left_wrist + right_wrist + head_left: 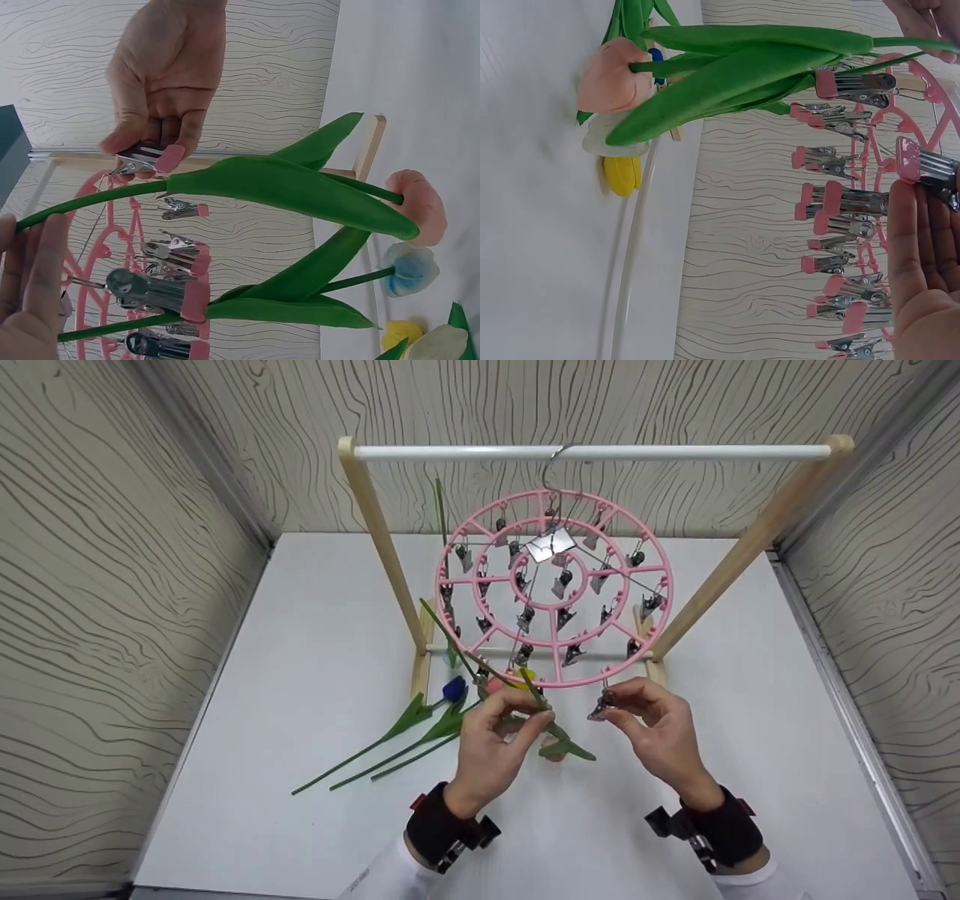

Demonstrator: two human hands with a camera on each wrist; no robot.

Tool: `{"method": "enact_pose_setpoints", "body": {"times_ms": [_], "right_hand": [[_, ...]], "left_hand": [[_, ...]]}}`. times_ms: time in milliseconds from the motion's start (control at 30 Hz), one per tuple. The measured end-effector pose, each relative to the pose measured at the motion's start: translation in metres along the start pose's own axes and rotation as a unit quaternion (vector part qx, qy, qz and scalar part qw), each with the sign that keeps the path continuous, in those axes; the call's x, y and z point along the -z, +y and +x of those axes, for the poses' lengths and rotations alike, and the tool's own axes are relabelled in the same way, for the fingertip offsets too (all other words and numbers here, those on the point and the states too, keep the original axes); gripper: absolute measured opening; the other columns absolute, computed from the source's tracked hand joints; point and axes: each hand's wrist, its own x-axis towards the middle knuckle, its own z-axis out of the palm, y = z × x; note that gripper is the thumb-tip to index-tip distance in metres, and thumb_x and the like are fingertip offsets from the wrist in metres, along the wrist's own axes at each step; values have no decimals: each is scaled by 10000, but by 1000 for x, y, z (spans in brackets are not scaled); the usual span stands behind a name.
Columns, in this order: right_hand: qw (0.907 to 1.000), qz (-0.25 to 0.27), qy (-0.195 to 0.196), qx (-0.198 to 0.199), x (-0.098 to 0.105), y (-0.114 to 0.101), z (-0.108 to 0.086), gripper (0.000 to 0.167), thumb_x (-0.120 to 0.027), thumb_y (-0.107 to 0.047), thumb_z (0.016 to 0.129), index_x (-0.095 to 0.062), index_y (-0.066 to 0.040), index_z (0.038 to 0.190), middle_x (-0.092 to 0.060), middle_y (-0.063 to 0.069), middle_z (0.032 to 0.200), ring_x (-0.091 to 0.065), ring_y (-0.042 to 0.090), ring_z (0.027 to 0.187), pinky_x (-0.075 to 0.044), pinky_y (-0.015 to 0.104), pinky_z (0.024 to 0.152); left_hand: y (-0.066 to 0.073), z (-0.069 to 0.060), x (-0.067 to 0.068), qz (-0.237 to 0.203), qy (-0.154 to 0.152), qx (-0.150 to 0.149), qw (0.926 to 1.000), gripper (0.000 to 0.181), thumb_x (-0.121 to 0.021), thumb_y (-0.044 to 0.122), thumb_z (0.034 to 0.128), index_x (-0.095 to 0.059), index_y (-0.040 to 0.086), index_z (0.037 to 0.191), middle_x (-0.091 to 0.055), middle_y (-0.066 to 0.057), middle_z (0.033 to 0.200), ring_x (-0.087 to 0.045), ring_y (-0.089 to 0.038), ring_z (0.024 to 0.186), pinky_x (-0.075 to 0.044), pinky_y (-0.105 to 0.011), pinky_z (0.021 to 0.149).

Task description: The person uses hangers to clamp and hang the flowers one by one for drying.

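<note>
My left hand pinches the stem of a pink artificial tulip, whose flower hangs downward below green leaves. At the near rim of a round pink clip hanger, my right hand holds a metal clip with pink tips between thumb and fingers. The tulip stem passes close to that clip in the left wrist view; whether it lies between the jaws I cannot tell. A pale blue tulip hangs head down from another clip.
The hanger hooks over a white rod on a wooden stand, with several other clips dangling. On the white table, left of my hands, lie several tulips, including a blue one and a yellow one.
</note>
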Motion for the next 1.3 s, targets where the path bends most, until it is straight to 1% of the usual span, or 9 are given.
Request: {"method": "enact_pose_setpoints", "body": {"times_ms": [167,200,400,433,567,700,800,1033,1300], "right_hand": [[9984,-514,39,217,-8,-2,-2,249,-731,272,830,-701,133,1034,-755,-133,1017,-737,-22,914,-618,116,827],[9979,-598,55,259,-10,-3,-2,248,-737,269,826,-707,120,1022,-753,-133,1010,-732,-25,909,-615,114,822],[9959,-764,99,475,-16,-7,-2,268,-749,269,813,-727,81,1003,-770,-29,953,-734,-28,892,-616,113,828],[9957,-763,109,511,-17,-7,-2,268,-750,270,813,-728,80,1001,-772,-2,943,-737,-27,891,-618,115,833],[9955,-692,162,619,-20,-8,-2,270,-749,278,807,-733,80,990,-770,90,908,-748,-13,882,-624,121,837],[9954,-651,153,691,-22,-9,-1,276,-746,284,806,-738,81,992,-763,145,900,-748,-2,874,-629,125,834],[9951,-673,128,719,-22,-9,-1,276,-750,281,802,-739,76,988,-758,159,899,-738,-11,878,-628,123,828],[9939,-797,106,756,-23,-8,-1,277,-760,278,793,-741,71,976,-752,186,895,-727,-28,884,-625,115,828],[9924,-921,7,814,-23,-8,0,299,-775,267,786,-752,70,1011,-757,200,918,-738,-28,910,-624,113,837]], "left_hand": [[2,2,-4,76,102,-28,9999,113,-736,-69,975,-663,-85,1060,-706,-268,1006,-742,-97,921,-706,-343,786],[2,2,-4,94,114,-33,9999,107,-735,-66,977,-663,-83,1055,-706,-264,1000,-737,-99,914,-707,-346,786],[2,3,-9,184,87,-98,9997,106,-732,-57,984,-674,-77,1071,-711,-249,989,-774,-357,873,-705,-380,792],[2,3,-10,196,81,-109,9997,110,-733,-54,986,-677,-76,1079,-711,-247,994,-780,-365,880,-705,-378,796],[2,4,-12,292,105,-202,9993,130,-742,-51,983,-681,-66,1096,-713,-244,1001,-796,-358,892,-701,-351,808],[1,5,-13,320,110,-221,9992,129,-744,-49,983,-679,-64,1094,-709,-244,996,-788,-360,896,-704,-402,769],[0,5,-15,252,104,-210,9994,117,-735,-50,989,-670,-76,1082,-699,-251,990,-775,-389,885,-702,-417,718],[-2,6,-19,132,104,-231,9996,104,-719,-47,1001,-657,-83,1076,-686,-253,993,-763,-399,861,-693,-308,688],[-3,10,-20,243,251,-315,9989,110,-736,-48,989,-665,-70,1069,-704,-237,991,-769,-339,863,-701,-338,720]]}}
